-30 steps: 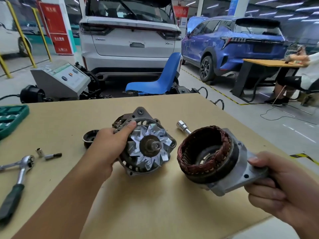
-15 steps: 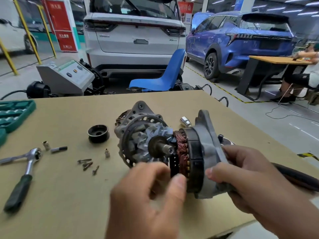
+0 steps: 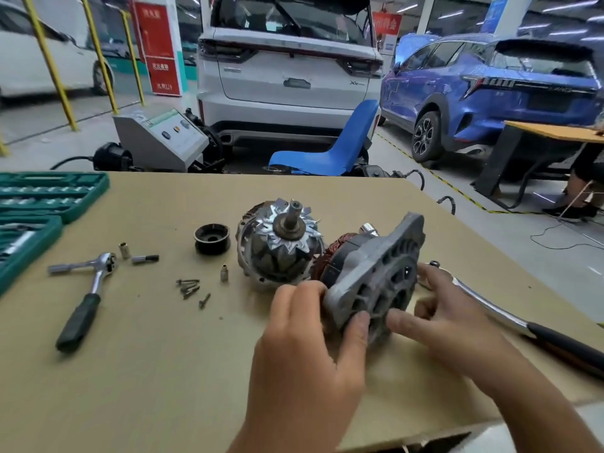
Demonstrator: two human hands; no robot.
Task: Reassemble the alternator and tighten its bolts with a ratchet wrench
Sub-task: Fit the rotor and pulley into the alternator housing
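Gripping the stator housing from both sides, the left hand wraps its fingers over the near-left edge of the cast frame, thumb on its vented face, while the right hand pinches the near-right rim; both sets of fingers are clamped on the casting, not spread loose. The housing sits tilted, vented face toward the camera, copper windings turned toward the rotor half, which stands just to its left on the surface with its shaft pointing up and slightly away. The two halves look close or touching at their near edges but are not mated.

Judging by the cast metal and copper, this part is heavy and rigid, with a dull finish that should not slip. Its rim and mounting ears are the safe places to hold; the lacquered windings are the delicate part and should take no pressure or knocks from the rotor fan blades. It probably needs to go on square over the shaft, since a tilted frame could jam.

Left of the rotor lie the pulley, loose bolts and the ratchet wrench; a second long-handled tool lies right of the hands.
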